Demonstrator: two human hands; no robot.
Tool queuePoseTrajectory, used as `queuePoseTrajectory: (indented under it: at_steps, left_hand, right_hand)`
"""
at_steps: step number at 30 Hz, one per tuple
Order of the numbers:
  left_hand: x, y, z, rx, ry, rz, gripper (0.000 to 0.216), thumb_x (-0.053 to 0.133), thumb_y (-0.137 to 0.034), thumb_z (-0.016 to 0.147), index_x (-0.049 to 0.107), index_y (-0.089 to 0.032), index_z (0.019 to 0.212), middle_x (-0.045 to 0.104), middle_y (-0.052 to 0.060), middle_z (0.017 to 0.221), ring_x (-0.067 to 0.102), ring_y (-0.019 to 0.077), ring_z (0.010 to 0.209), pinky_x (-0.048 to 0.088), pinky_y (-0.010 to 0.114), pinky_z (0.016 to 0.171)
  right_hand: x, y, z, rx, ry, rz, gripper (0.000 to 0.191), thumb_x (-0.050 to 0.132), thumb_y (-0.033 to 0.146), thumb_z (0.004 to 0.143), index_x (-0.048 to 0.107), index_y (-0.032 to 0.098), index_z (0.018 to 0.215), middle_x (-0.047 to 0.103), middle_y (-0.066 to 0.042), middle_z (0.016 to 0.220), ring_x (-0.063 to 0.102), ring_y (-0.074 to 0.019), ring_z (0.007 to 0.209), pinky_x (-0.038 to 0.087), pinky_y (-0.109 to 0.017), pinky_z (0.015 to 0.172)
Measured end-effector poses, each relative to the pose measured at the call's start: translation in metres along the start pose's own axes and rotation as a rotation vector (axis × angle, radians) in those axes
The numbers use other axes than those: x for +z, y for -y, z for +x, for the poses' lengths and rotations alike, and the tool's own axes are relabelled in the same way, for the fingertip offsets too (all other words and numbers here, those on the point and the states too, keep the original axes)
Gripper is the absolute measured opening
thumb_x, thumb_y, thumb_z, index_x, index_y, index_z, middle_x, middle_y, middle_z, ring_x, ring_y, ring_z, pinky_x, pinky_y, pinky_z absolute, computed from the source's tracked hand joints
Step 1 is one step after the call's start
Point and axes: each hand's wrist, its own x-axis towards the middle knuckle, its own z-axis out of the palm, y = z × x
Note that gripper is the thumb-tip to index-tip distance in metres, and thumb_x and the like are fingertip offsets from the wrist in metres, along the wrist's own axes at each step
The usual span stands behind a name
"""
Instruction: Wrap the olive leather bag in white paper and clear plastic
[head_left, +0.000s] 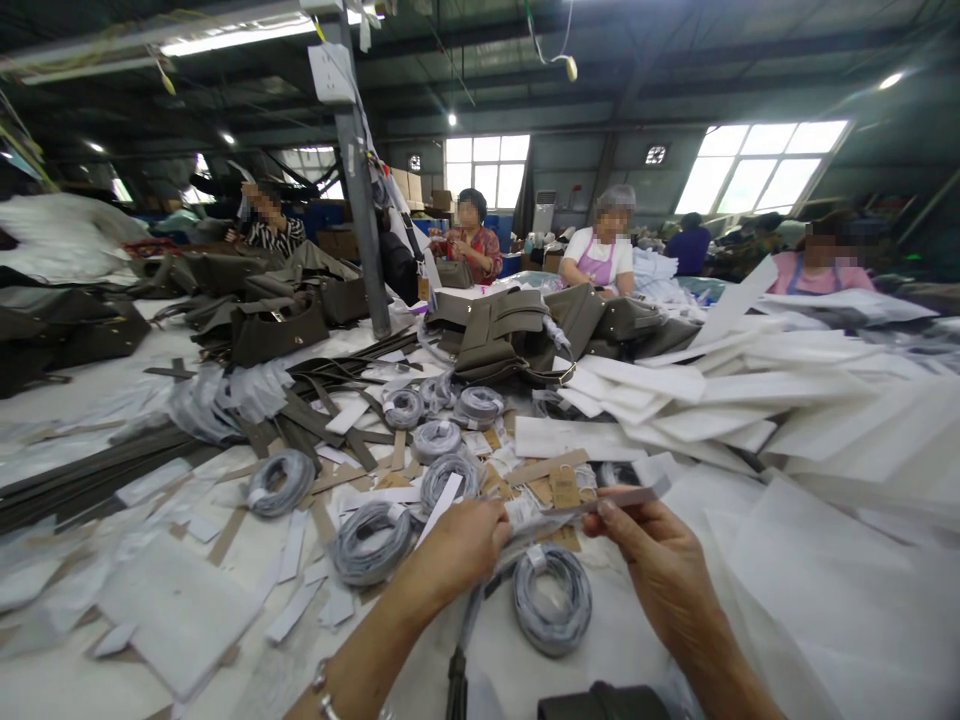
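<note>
My left hand (459, 545) and my right hand (651, 560) are both closed on a long thin grey strap (570, 512) that stretches between them above the table. One end of the strap sticks out past my right fingers towards the upper right, and another part hangs down from my left hand. Right below my hands lies a coiled grey strap (552, 598) with a small white tag. More grey coils (372, 540) lie to the left and further back (437, 438).
The white table (90, 390) is strewn with white paper strips, brown tags (564, 487) and dark straps (90, 478). White sheets (795, 400) pile up at right. Olive-grey bags (510, 335) stand behind. A grey post (364, 200) rises mid-table. Several people sit across the far side.
</note>
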Motion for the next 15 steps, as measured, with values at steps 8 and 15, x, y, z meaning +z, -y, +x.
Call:
queuePoseTrajectory:
  at_steps: [8, 15]
  left_hand:
    - [0.036, -0.040, -0.006, -0.072, 0.010, 0.142, 0.045, 0.070, -0.041, 0.078, 0.063, -0.014, 0.114, 0.067, 0.015, 0.115, 0.064, 0.0349, 0.105, 0.051, 0.044, 0.090]
    - [0.048, -0.040, 0.000, -0.094, 0.051, 0.182, 0.042, 0.056, -0.013, 0.079, 0.060, -0.015, 0.120, 0.066, 0.014, 0.118, 0.062, 0.0316, 0.110, 0.050, 0.044, 0.094]
  right_hand:
    - [0.005, 0.001, -0.002, -0.020, 0.059, -0.026, 0.035, 0.085, 0.044, 0.071, 0.070, 0.018, 0.089, 0.068, -0.002, 0.068, 0.064, -0.0166, 0.066, 0.053, -0.028, 0.065]
    - [0.008, 0.006, -0.002, -0.021, 0.031, 0.079, 0.034, 0.084, 0.044, 0.073, 0.069, 0.020, 0.091, 0.073, -0.005, 0.080, 0.067, -0.0188, 0.067, 0.056, -0.031, 0.065]
